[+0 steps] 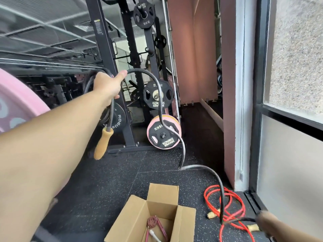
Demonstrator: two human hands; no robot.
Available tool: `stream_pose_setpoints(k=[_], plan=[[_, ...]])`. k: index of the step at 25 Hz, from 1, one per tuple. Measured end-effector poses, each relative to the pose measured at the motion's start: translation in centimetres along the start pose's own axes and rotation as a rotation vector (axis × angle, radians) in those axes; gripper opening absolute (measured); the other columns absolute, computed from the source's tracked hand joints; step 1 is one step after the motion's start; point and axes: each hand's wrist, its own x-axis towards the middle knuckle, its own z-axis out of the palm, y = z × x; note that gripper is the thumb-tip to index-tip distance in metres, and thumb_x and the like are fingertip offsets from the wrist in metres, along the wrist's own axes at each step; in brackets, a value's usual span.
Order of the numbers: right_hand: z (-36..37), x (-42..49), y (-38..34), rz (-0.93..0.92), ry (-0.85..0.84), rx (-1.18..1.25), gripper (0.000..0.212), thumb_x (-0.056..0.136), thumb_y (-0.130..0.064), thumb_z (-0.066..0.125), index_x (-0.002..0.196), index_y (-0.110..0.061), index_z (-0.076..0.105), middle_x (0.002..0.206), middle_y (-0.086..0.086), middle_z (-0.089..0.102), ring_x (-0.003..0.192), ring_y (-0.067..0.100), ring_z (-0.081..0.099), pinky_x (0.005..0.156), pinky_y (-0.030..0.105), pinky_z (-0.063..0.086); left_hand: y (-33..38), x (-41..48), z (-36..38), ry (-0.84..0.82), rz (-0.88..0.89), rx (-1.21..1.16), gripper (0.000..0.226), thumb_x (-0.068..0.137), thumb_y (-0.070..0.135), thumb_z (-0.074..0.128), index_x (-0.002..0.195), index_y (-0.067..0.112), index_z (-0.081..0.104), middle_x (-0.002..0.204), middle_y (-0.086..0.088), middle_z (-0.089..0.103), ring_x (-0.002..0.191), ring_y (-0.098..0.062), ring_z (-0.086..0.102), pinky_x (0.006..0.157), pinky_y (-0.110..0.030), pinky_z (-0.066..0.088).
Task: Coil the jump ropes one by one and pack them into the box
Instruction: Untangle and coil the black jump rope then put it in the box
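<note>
Bright daylight — blurred, warped edges

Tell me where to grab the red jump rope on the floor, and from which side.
Take the red jump rope by its pale handle at the left edge of the loops, coming down from above on the cardboard box side. The handle lies flat on the floor at the edge of the tangle, while the black jump rope crosses the middle of the loops.

We count three jump ropes: black rope [139, 70], red rope [214, 186], maroon rope [153, 222]; one cardboard box [162, 194]; two hands: left hand [106, 86], right hand [265, 219]; two 15KG plates: black plate [152, 104], pink-rimmed plate [167, 142]
</note>
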Motion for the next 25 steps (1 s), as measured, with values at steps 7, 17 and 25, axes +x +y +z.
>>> stream_pose_setpoints(k=[7,17,25], plan=[[-4.1,-6.3,-15.3,-0.467,0.113,0.995,0.07,0.089,-0.076,0.036,0.128,-0.026,0.065,0.124,-0.007,0.068,0.116,0.012,0.062,0.101,0.035,0.044,-5.0,-7.1,6.9,-0.294,-0.102,0.033,0.057,0.074,0.063,0.075,0.083,0.01,0.055,0.067,-0.006,0.057,0.047,-0.02,0.05,0.05,-0.033,0.05],[-9.6,-10.6,-23.1,-0.659,0.285,1.318,0.032,0.106,-0.033,0.043,0.112,-0.002,0.045,0.055,-0.007,0.039,0.044,0.012,0.034,0.044,0.027,0.033,-13.2,-14.0,11.0,-0.717,-0.406,-0.166,0.051,0.082,0.051,0.075,0.103,0.006,0.062,0.055,0.002,0.044,0.048,-0.012,0.042,0.045,-0.026,0.043],[-13.3,-5.2,-19.1,-0.568,0.426,0.826,0.019,0.1,-0.035,0.056,0.086,-0.025,0.066,0.065,-0.004,0.059,0.044,0.003,0.041,0.048,0.024,0.039,-18.4,-17.4,11.4,-1.56,-0.596,-0.244,0.029,0.091,0.035,0.058,0.094,0.007,0.053,0.047,0.004,0.038,0.049,-0.02,0.052,0.083,-0.047,0.052]])
